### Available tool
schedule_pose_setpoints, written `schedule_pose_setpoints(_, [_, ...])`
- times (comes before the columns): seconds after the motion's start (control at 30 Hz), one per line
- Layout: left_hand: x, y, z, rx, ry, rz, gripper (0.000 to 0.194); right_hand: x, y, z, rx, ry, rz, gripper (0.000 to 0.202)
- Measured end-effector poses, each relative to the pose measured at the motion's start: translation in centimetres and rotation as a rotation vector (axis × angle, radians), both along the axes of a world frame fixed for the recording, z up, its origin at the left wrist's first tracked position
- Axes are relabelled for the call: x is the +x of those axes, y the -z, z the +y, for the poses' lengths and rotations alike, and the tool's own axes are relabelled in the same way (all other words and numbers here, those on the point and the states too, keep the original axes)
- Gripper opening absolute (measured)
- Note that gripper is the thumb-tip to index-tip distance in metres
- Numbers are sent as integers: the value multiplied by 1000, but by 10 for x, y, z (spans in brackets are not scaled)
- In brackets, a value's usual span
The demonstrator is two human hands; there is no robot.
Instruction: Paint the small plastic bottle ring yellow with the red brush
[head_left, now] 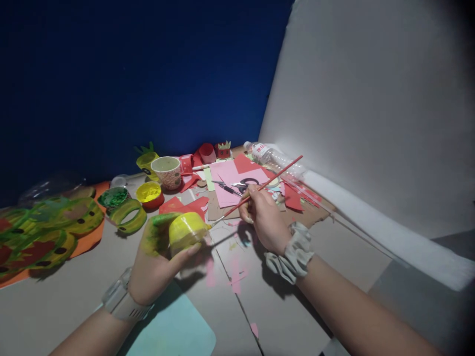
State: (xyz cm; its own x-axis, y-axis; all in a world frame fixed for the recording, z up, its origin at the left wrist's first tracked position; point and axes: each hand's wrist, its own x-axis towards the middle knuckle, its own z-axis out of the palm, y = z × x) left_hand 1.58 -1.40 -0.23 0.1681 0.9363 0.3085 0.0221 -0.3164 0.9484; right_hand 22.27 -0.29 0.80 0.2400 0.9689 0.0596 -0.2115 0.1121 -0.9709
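In the head view, the patterned paper cup (166, 175) stands upright near the foot of the blue wall (148, 74), and I take my bearings from it. Nearer the person than the cup, the left hand (158, 257) is closed around a yellow-painted round piece (187, 228), tilted, with green paint smeared over its fingers. The right hand (265, 215), farther right of the cup, pinches a thin red-handled paintbrush (278, 175). The hands are well apart; the brush slants between them, its bristles at the piece's right edge, though I can't tell whether they press on it.

Just in front of the cup and to its left sits a tub of yellow paint (149, 193), then a tub of green paint (114, 199) farther left, with a yellow-green ring (129, 216) below it. Well left of the cup, painted shapes (40, 232) crowd an orange sheet (91, 242). Behind the cup's left side peeks a yellow roll with green leaves (148, 160). To its right come a red roll (208, 152) and a smaller one wearing a pale crown (223, 150). Farther right and a little nearer, black-handled scissors (247, 183) lie on pink paper (224, 198), and a clear plastic bottle (272, 157) rests on its side beyond them. A pale green mat (185, 321) lies nearest the person, well in front of the cup.
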Motion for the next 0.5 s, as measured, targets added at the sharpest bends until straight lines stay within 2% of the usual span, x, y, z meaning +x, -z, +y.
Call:
schedule_pose_setpoints(0.13, [0,-2,0,-6,17,-25,42,-3,2,0,0,-1,-27,28])
schedule_pose_setpoints(0.3, [1,-3,-1,-41,-23,-30,43,-5,6,-2,-2,-11,-89,29])
schedule_pose_setpoints(0.5, [-1,-2,-2,-61,-15,-16,48,-10,3,-5,41,-1,-182,30])
